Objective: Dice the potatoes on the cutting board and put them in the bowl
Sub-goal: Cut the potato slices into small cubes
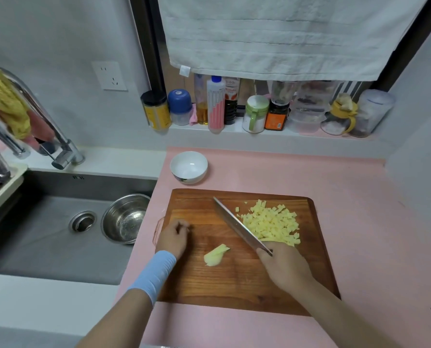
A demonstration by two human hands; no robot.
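I see the pink countertop [347, 197] carrying 2 things: a wooden cutting board [234, 280] and, just behind it, a white bowl [188, 169].

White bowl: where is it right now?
In the head view, the white bowl sits empty on the pink counter, just beyond the cutting board's far left corner, right of the sink.
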